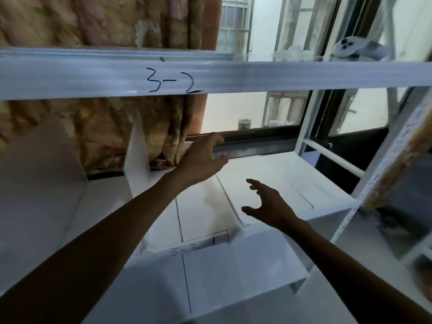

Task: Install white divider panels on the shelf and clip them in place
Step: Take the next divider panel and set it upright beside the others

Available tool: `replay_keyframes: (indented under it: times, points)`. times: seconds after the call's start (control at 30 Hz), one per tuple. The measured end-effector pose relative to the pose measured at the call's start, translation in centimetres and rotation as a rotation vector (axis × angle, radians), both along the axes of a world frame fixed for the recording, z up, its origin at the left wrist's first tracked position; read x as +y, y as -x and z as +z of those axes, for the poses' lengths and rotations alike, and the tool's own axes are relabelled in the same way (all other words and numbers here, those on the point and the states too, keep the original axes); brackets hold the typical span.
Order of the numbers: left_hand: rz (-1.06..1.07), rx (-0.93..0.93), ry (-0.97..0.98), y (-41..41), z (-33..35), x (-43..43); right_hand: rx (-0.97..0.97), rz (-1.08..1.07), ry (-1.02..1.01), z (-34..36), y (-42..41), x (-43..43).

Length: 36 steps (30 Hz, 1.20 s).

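The white shelf runs below a white beam marked "3-2". One white divider panel stands upright on the shelf at the left, and a second white panel leans further left. My left hand reaches to the back of the shelf, right of the upright panel, with its fingers spread against the dark rear rail; I see nothing in it. My right hand hovers above the shelf board near the front, fingers apart and empty. No clip is visible.
A patterned curtain hangs behind the shelf on the left, and a window is behind the middle. A white roll-like object lies on the upper level. The shelf's right upright stands at the right. A lower white surface is in front.
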<state>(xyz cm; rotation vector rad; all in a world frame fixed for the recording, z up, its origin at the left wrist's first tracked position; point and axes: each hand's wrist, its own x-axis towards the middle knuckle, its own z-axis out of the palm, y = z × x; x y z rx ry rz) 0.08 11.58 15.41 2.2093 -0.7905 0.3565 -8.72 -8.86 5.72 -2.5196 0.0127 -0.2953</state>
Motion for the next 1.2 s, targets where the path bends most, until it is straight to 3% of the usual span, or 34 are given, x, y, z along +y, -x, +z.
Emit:
replay_keyframes:
  times: [0.3, 0.53, 0.83, 1.03, 1.2]
  points:
    - [0.092, 0.135, -0.063, -1.5, -3.0, -11.2, 0.092, 0.128, 0.168, 0.9, -1.2, -12.4]
    - [0.165, 0.287, -0.091, -1.5, -5.8, -16.0, 0.162, 0.148, 0.175, 1.0, -2.5, -20.4]
    - [0.259, 0.442, -0.238, -2.2, -9.6, -15.7, 0.303, 0.209, 0.232, -2.7, -4.9, -22.8]
    - [0.298, 0.577, -0.270, -2.4, -12.9, -14.9, 0.312, 0.243, 0.157, -6.1, -6.5, -22.2]
    - [0.374, 0.679, -0.272, -2.7, -16.5, -14.4, 0.353, 0.276, 0.274, -10.1, -7.1, -22.0]
